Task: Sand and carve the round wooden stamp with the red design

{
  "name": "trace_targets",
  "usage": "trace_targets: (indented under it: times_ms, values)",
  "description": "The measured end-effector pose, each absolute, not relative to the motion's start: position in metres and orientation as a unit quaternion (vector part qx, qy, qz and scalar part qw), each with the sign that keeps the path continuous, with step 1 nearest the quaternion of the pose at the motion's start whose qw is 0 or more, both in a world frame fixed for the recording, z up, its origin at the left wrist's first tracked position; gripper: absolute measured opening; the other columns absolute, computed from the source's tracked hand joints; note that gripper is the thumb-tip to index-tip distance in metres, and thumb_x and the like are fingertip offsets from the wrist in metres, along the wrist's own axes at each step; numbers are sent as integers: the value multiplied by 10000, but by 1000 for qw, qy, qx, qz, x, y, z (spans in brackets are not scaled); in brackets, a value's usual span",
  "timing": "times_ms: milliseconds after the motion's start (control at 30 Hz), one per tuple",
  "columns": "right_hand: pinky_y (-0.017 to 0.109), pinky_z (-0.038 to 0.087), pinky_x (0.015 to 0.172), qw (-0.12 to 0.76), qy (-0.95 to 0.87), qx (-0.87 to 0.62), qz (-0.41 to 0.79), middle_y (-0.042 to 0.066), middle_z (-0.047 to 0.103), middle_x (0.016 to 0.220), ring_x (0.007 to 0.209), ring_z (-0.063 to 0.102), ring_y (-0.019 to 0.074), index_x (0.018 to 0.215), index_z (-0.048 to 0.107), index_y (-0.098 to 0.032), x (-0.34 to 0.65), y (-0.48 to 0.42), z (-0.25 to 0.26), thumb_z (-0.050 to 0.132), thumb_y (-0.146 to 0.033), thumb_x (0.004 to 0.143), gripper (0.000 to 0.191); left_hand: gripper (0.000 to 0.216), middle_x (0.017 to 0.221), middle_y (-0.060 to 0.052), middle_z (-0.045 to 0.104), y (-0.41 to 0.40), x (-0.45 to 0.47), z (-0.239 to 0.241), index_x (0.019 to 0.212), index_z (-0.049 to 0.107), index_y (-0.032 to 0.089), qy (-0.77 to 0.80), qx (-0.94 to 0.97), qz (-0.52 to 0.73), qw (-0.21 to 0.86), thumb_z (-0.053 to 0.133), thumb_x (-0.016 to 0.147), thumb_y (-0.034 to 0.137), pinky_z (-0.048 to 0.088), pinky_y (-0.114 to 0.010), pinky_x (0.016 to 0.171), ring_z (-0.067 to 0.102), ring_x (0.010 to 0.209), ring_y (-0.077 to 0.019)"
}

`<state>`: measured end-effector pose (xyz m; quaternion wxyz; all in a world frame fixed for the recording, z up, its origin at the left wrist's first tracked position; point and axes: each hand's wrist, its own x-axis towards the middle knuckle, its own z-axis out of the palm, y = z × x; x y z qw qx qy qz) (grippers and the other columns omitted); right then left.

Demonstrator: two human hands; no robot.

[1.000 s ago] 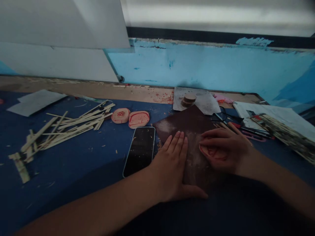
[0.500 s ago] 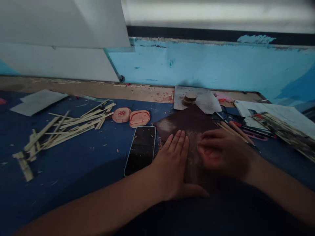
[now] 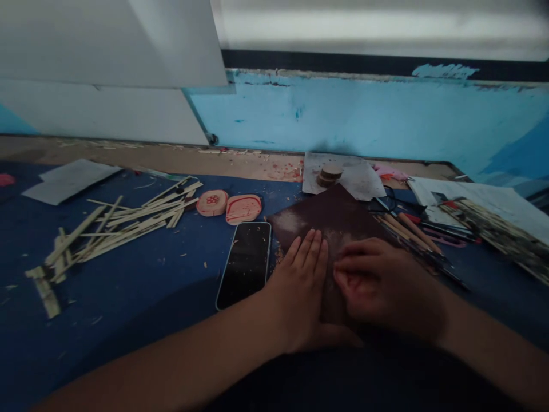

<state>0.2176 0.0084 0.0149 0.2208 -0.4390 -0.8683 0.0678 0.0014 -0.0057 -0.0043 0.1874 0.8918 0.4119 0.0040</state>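
A dark brown sheet [image 3: 317, 209], which looks like sandpaper with pale dusty patches, lies on the blue table cover. My left hand [image 3: 302, 286] presses flat on its left part, fingers stretched out and thumb pointing right. Over the right part of the sheet, my right hand [image 3: 373, 280] is closed, thumb and fingertips together against the surface. Whatever it pinches is hidden by the fingers. Just left of my left hand is a phone [image 3: 245, 266] with a dark screen and bits of shavings on it.
Two pale discs with red markings, a round disc [image 3: 212, 202] and a squarish one [image 3: 243, 209], sit behind the phone. Thin wooden sticks [image 3: 124, 220] are heaped left. Stacked round pieces [image 3: 330, 173] stand on paper [image 3: 364, 177] at the back. Carving tools [image 3: 418, 232] lie right.
My right hand has moved toward me and slightly left over the brown sheet, still closed. More of the tools beside it show now. My left hand stays flat in place.
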Motion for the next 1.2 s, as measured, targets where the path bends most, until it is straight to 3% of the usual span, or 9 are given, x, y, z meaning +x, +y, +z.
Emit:
trace_targets:
  times_ms: [100,233,367,533,633,800,867,1067,1200]
  values:
    - [454,603,805,229,-840,-492,-18,123,797,995,869,738,299,890,844,-190,219,9,15,730,-277,701,237,1438,1683,-205,-131,-5,2,-2,1635,59,-3,423,886,2,190,361,682,1030,20,-538,1313,-140,1577,-368]
    - [400,594,871,183,-886,-421,69,108,774,1137,1036,705,286,1011,825,-217,218,4,14,724,-233,725,304,1396,1676,-208,-142,-6,3,-1,1628,60,-17,412,891,-15,190,389,726,997,11,-516,1314,-138,1580,-352]
    - [470,584,832,210,-847,-487,-29,117,795,984,869,729,299,891,833,-197,215,4,17,758,-273,679,237,1451,1677,-193,-153,-6,4,-1,1634,55,6,426,882,-10,199,412,667,1025,2,-531,1311,-155,1575,-362]
    - [410,585,828,206,-871,-443,58,76,798,978,913,729,261,718,781,-241,209,5,22,706,-245,743,79,1424,1681,-202,-133,-6,4,-4,1632,73,-7,418,888,1,190,414,696,1010,0,-533,1312,-142,1579,-361]
    - [464,588,754,215,-854,-474,-21,102,803,917,811,739,297,811,818,-215,211,8,22,723,-284,694,166,1442,1681,-194,-140,-6,4,-4,1637,72,9,427,882,2,196,403,671,1027,5,-537,1312,-147,1577,-364]
    - [404,585,779,194,-879,-432,58,64,810,947,860,745,264,699,781,-243,208,7,25,688,-226,721,98,1420,1676,-192,-148,-6,4,-2,1634,55,6,421,886,-8,194,395,696,1015,-15,-529,1310,-152,1576,-359]
    - [434,580,767,201,-860,-468,10,86,809,927,822,743,281,770,810,-228,207,6,26,703,-236,722,118,1428,1674,-186,-162,-5,5,-1,1633,40,6,427,882,-12,197,382,689,1021,-36,-524,1307,-167,1573,-356]
    - [424,566,839,157,-872,-458,76,48,807,917,868,735,260,809,815,-247,206,7,26,694,-234,757,132,1410,1675,-189,-159,-5,4,0,1633,41,9,421,883,-10,206,346,701,1023,-38,-513,1304,-162,1579,-346]
    - [535,542,937,177,-830,-528,35,123,805,1039,960,736,351,873,838,-191,220,21,25,720,-260,727,200,1433,1678,-185,-164,-6,5,0,1631,44,1,427,882,-2,200,359,683,1030,-61,-501,1305,-178,1576,-341]
